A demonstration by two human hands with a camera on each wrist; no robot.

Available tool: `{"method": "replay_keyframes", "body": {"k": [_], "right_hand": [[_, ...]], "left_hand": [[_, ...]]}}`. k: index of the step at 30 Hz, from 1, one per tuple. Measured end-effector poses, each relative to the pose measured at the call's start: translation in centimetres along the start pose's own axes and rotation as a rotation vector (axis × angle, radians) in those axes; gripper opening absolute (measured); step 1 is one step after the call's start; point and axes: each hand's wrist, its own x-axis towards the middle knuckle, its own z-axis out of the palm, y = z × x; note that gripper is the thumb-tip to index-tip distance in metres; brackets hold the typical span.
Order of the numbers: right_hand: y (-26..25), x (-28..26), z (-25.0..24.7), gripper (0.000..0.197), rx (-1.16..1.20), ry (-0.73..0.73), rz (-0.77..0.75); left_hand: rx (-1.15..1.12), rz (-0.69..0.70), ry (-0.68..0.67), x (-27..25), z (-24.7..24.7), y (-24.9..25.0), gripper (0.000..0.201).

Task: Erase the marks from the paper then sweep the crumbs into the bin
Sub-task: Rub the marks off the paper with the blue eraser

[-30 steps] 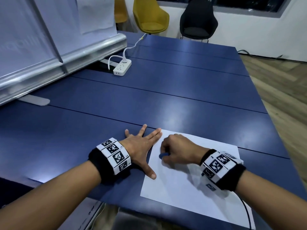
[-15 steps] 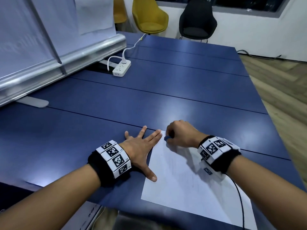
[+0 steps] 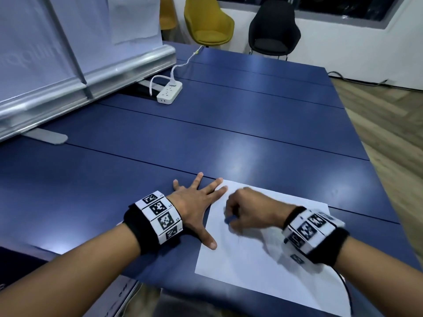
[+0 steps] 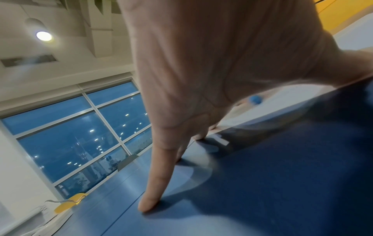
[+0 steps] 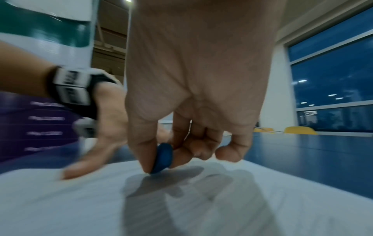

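A white sheet of paper (image 3: 263, 266) lies on the blue table near its front edge. My left hand (image 3: 199, 202) lies flat with fingers spread, thumb and fingertips pressing the sheet's left edge. My right hand (image 3: 242, 213) pinches a small blue eraser (image 3: 230, 218) between thumb and fingers and holds it down on the paper's upper left part. In the right wrist view the eraser (image 5: 163, 157) touches the paper (image 5: 101, 199) under my thumb. The left wrist view shows the eraser (image 4: 255, 99) past my left hand (image 4: 201, 111). Faint marks on the sheet are barely visible. No bin is in view.
A white power strip (image 3: 169, 92) with its cable sits far back on the table (image 3: 229, 138). A metal-framed board (image 3: 80, 72) stands along the left side. Yellow chairs (image 3: 207, 21) and a black chair (image 3: 273, 30) stand beyond the far edge. Wooden floor lies to the right.
My right hand with the eraser went up to the sheet's top left corner, then came back toward me, rubbing. My left hand stayed pressed on the paper's edge.
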Motion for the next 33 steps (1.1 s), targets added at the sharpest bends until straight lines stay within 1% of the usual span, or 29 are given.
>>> {"method": "replay_keyframes", "body": {"k": [1, 2, 3, 7, 8, 9, 10, 12, 13, 14, 17, 18, 19, 20, 21, 22, 23, 24, 27, 28, 29, 30, 32, 33], "right_hand": [[-0.5, -0.8, 0.4, 0.011, 0.006, -0.078, -0.015], [-0.7, -1.0, 0.4, 0.010, -0.004, -0.119, -0.016], [-0.7, -0.7, 0.1, 0.010, -0.019, -0.102, -0.011], [0.5, 2.4, -2.0, 0.014, -0.022, 0.170, 0.061], [0.7, 2.8, -2.0, 0.014, -0.019, 0.203, 0.064], [0.5, 2.7, -1.8, 0.012, -0.019, 0.189, 0.055], [0.3, 2.3, -1.2, 0.010, -0.017, 0.141, 0.033], [-0.5, 1.2, -0.1, 0.011, 0.003, -0.002, -0.020], [-0.8, 0.9, 0.0, 0.012, -0.017, -0.045, -0.035], [-0.8, 1.1, -0.3, 0.012, -0.044, -0.031, -0.028], [0.6, 2.8, -1.8, 0.013, -0.061, 0.173, 0.061], [1.1, 3.1, -2.0, 0.012, -0.041, 0.210, 0.064], [1.2, 3.0, -1.9, 0.011, -0.020, 0.207, 0.052], [1.1, 2.6, -1.6, 0.009, -0.005, 0.164, 0.033], [0.7, 2.0, -1.2, 0.009, 0.007, 0.090, 0.003], [0.4, 1.4, -0.8, 0.010, 0.016, -0.002, -0.006], [0.2, 1.2, -0.8, 0.009, 0.006, -0.065, -0.006], [0.3, 1.3, -1.1, 0.008, -0.007, -0.058, 0.006], [1.9, 3.0, -2.6, 0.010, 0.008, 0.170, 0.083], [2.3, 3.2, -2.7, 0.011, 0.021, 0.209, 0.088], [2.3, 3.2, -2.5, 0.010, 0.030, 0.205, 0.080], [2.3, 2.9, -2.1, 0.009, 0.040, 0.162, 0.061], [1.7, 2.0, -1.5, 0.008, 0.056, 0.007, 0.033], [1.5, 1.8, -1.5, 0.007, 0.046, -0.047, 0.029]], "left_hand": [[0.001, -0.005, -0.006, -0.1, 0.0, 0.0, 0.146], [-0.001, -0.008, -0.008, -0.1, -0.1, 0.1, 0.146], [-0.002, -0.011, -0.009, -0.1, -0.1, 0.2, 0.146], [0.010, -0.008, 0.000, 0.0, -0.1, 0.2, 0.146], [0.018, -0.008, 0.006, 0.0, -0.1, 0.2, 0.146], [0.024, -0.007, 0.009, 0.0, -0.1, 0.2, 0.146], [0.021, -0.006, 0.011, -0.1, -0.2, 0.3, 0.146], [0.011, -0.008, 0.014, -0.2, -0.2, 0.2, 0.146], [0.011, -0.011, 0.014, -0.2, -0.2, 0.2, 0.147], [0.009, -0.012, 0.016, -0.2, -0.3, 0.3, 0.147], [0.012, -0.012, 0.019, -0.2, -0.2, 0.2, 0.151], [0.013, -0.012, 0.020, -0.2, -0.2, 0.2, 0.151], [0.014, -0.012, 0.020, -0.2, -0.2, 0.2, 0.151], [0.013, -0.012, 0.021, -0.2, -0.2, 0.2, 0.151], [0.011, -0.014, 0.022, -0.1, -0.2, 0.1, 0.152], [0.009, -0.014, 0.020, -0.1, -0.1, 0.2, 0.152], [0.010, -0.016, 0.019, -0.2, -0.1, 0.1, 0.152], [0.011, -0.017, 0.018, -0.1, -0.1, 0.1, 0.152], [0.017, -0.015, 0.011, -0.1, -0.2, 0.1, 0.151], [0.015, -0.014, 0.010, 0.0, -0.1, 0.1, 0.151], [0.012, -0.013, 0.008, 0.0, -0.1, 0.1, 0.151], [0.012, -0.014, 0.007, 0.0, -0.1, 0.1, 0.150], [0.023, -0.015, 0.005, 0.0, 0.0, 0.1, 0.147], [0.028, -0.018, 0.002, 0.0, -0.1, 0.1, 0.146]]}}
